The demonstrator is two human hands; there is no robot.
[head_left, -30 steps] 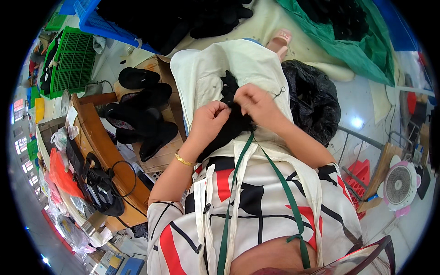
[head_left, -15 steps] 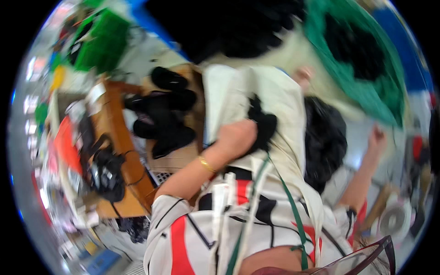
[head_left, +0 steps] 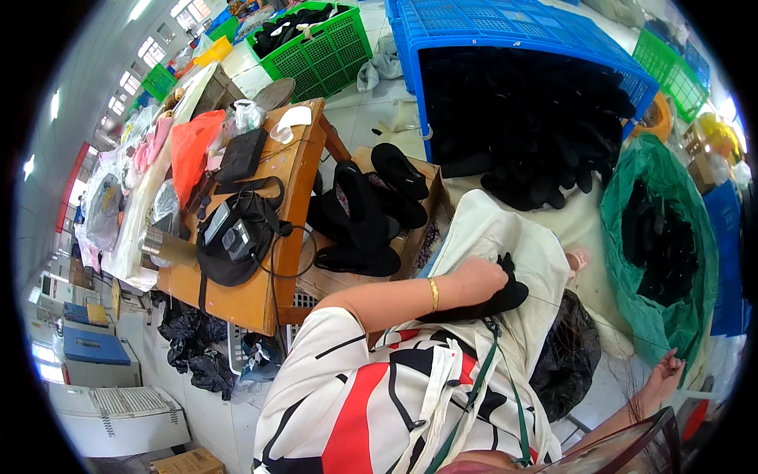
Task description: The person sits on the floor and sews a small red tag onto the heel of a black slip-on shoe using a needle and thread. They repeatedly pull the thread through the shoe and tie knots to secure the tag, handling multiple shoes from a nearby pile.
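On the white apron point(head_left: 482, 221) over my lap lies a black cloth shoe point(head_left: 512, 296). My left hand point(head_left: 480, 278), a gold bracelet on its wrist, is closed around it. Part of the shoe is hidden under the fingers. My right hand point(head_left: 666, 378) is stretched far out to the right, beside the lower end of a green sack point(head_left: 707, 229). Its fingers are pinched together; what they hold, if anything, is too small to make out. A fine dark line runs rightward from near the shoe.
Black shoes point(head_left: 367, 217) are piled in a cardboard box left of my lap. Beyond, a blue crate point(head_left: 525, 28) holds a heap of black shoes. A wooden table point(head_left: 304, 174) carries a black bag point(head_left: 237, 237) and a metal flask point(head_left: 168, 246). A black plastic bag point(head_left: 567, 359) lies right of my lap.
The view has turned and sharpened, bringing more of the blue crate and table in. My right hand sits lower relative to my lap. The left hand still grips the shoe.
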